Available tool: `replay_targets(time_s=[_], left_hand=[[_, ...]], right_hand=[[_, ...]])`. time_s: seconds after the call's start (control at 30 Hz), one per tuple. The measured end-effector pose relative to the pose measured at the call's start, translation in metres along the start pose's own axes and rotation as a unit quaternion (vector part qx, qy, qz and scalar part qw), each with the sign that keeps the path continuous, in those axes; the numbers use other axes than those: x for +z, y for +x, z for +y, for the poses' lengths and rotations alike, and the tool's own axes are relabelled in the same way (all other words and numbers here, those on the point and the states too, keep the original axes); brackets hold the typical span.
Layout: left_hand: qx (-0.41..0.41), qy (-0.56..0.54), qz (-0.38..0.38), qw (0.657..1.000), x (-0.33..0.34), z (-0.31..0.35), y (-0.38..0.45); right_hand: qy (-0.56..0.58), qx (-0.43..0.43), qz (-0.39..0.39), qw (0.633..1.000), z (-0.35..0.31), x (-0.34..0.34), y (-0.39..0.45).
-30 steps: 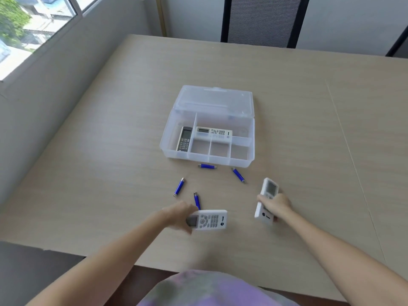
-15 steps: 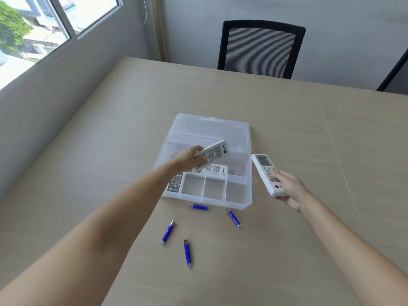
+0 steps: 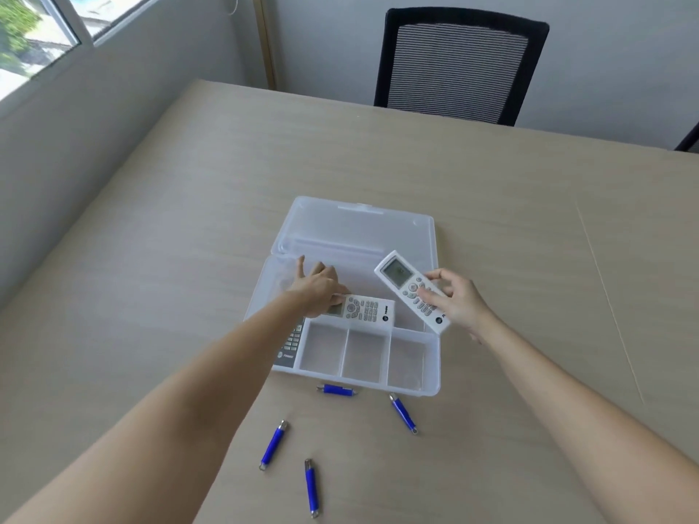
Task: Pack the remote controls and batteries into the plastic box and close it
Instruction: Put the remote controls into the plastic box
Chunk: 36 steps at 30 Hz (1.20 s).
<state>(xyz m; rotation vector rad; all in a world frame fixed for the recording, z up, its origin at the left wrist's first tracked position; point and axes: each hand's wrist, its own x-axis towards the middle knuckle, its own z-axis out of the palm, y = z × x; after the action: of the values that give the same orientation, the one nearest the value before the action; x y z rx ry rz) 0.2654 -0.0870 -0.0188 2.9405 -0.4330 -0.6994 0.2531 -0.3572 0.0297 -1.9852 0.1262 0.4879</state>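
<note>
The clear plastic box [image 3: 434, 387] lies open on the table, its lid [image 3: 359, 230] flat behind it. A grey remote [image 3: 290, 346] rests in the left compartment, partly hidden by my left forearm. A white remote [image 3: 370, 311] lies flat in the long rear compartment. My left hand [image 3: 317, 290] rests on its left end with the fingers spread. My right hand [image 3: 458, 301] holds a second white remote [image 3: 406, 287] tilted above the box's right end. Several blue batteries lie in front of the box, such as battery [image 3: 336, 390], battery [image 3: 403, 413] and battery [image 3: 274, 444].
The three small front compartments [image 3: 365, 349] of the box hold nothing. A black mesh chair [image 3: 457, 66] stands at the table's far edge. A wall with a window [image 3: 38, 35] runs along the left. A seam [image 3: 605, 296] crosses the tabletop on the right.
My left hand has lowered its white remote into the rear compartment and spread its fingers. My right hand has carried the other white remote left, over the box's right end.
</note>
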Motion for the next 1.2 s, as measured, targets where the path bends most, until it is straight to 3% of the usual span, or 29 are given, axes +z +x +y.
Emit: replay_targets(time_s=[0.1, 0.17, 0.23, 0.33, 0.37, 0.47, 0.6, 0.7, 0.8, 0.93, 1.0, 1.07, 1.2], left_hand=[[-0.023, -0.037, 0.116, 0.992, 0.009, -0.003, -0.013], [-0.094, -0.084, 0.238, 0.963, 0.018, -0.013, -0.032], [-0.19, -0.112, 0.307, 0.926, 0.03, -0.028, -0.053], [-0.357, -0.192, 0.229, 0.885, 0.05, -0.046, -0.076], [-0.379, -0.243, 0.192, 0.872, 0.057, -0.05, -0.079], [-0.326, -0.368, 0.18, 0.852, 0.069, -0.055, -0.081], [-0.308, -0.399, 0.202, 0.84, 0.064, -0.056, -0.081], [-0.302, -0.464, 0.181, 0.813, 0.065, -0.061, -0.084], [-0.316, -0.556, 0.2, 0.742, 0.063, -0.063, -0.092], [-0.356, -0.551, 0.329, 0.68, 0.069, -0.042, -0.128], [-0.354, -0.524, 0.349, 0.691, 0.085, -0.024, -0.157], [-0.32, -0.507, 0.298, 0.743, 0.113, -0.005, -0.179], [-0.249, -0.392, 0.134, 0.876, 0.158, 0.019, -0.2]], right_hand=[[-0.059, -0.018, -0.044, 0.997, -0.003, 0.018, 0.017], [-0.098, -0.017, -0.086, 0.991, -0.006, 0.033, 0.025], [-0.117, -0.012, -0.121, 0.986, -0.008, 0.051, 0.031], [-0.205, -0.03, -0.104, 0.973, -0.006, 0.078, 0.043], [-0.248, -0.032, -0.096, 0.963, -0.007, 0.086, 0.044], [-0.28, -0.018, -0.118, 0.953, -0.011, 0.099, 0.046], [-0.31, -0.025, -0.151, 0.938, -0.017, 0.101, 0.048], [-0.266, -0.006, -0.173, 0.948, -0.022, 0.098, 0.04], [-0.242, -0.032, -0.108, 0.964, -0.016, 0.093, 0.021], [-0.185, -0.165, 0.119, 0.962, 0.006, 0.084, -0.048], [-0.202, -0.241, 0.145, 0.938, 0.029, 0.083, -0.094], [-0.251, -0.259, 0.098, 0.928, 0.06, 0.089, -0.13], [-0.361, -0.134, 0.017, 0.923, 0.108, 0.106, -0.149]])
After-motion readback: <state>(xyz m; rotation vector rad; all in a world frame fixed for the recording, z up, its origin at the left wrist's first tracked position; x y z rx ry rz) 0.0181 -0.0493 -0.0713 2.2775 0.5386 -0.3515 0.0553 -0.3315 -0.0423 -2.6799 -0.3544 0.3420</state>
